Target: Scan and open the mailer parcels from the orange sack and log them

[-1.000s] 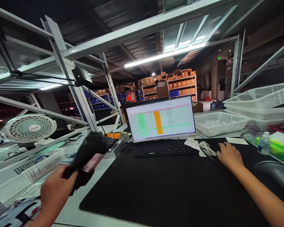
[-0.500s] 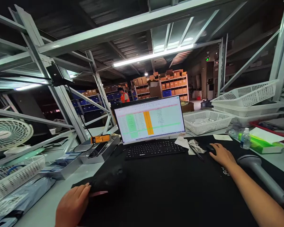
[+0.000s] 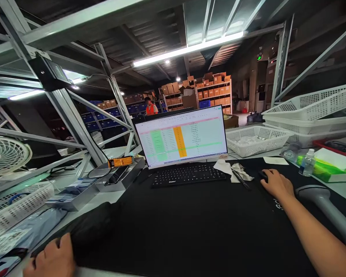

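Note:
My right hand (image 3: 278, 185) is closed over a black computer mouse (image 3: 263, 176) on the black desk mat (image 3: 184, 227). Low at the left, my left hand (image 3: 52, 257) has its fingers curled at the near edge of a soft black bundle (image 3: 93, 227). Dark on dark, the bundle's exact kind is hard to make out. Behind the mat stands a monitor (image 3: 196, 134) with a spreadsheet of green and orange columns. A black keyboard (image 3: 187, 175) lies below it. Crumpled white paper (image 3: 238, 173) and a pen (image 3: 242, 181) lie between keyboard and mouse.
A grey barcode scanner (image 3: 320, 200) lies beside my right forearm. White perforated baskets (image 3: 259, 140) and a spray bottle (image 3: 307, 163) stand at the right. To the left are a grey tray of packets (image 3: 72, 198), plastic mailers (image 3: 31, 229) and a fan (image 3: 5, 156). Someone in an orange vest (image 3: 151, 109) is far back.
My left hand and the black bundle have moved left and nearer to me; the pink strip by the hand is out of sight. My right hand stays on the mouse. The view has shifted slightly.

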Demonstrator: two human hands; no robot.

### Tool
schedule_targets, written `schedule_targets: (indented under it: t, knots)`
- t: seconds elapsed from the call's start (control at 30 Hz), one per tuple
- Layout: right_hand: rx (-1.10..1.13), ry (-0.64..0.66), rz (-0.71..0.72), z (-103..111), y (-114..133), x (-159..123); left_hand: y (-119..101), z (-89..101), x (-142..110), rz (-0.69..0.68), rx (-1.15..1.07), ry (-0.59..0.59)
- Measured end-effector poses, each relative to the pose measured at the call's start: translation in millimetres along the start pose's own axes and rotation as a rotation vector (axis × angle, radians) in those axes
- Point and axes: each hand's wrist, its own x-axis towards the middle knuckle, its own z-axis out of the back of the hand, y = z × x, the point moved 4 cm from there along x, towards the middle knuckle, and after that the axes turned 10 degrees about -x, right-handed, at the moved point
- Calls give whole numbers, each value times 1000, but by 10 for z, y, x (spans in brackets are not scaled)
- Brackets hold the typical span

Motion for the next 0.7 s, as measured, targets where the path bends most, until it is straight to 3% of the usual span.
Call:
schedule_targets:
  t: [0.1,0.17,0.3,0.4,0.57,0.7]
  knots:
    - [-13,9,-9,34,0,1,-243,57,107,-59,8,-86]
    - [-21,18,-17,45,-8,4,-549,167,201,-139,-92,-93]
    - [-38,22,-36,61,-25,6,-1391,436,337,-297,-344,-145]
    - [-51,22,-43,70,-24,6,-2095,483,447,-436,-499,-108]
    - [-68,19,-38,91,-18,5,-3058,218,844,-558,-525,27]
    - [-73,9,-29,85,-40,11,-3400,-143,1135,-457,-555,88]
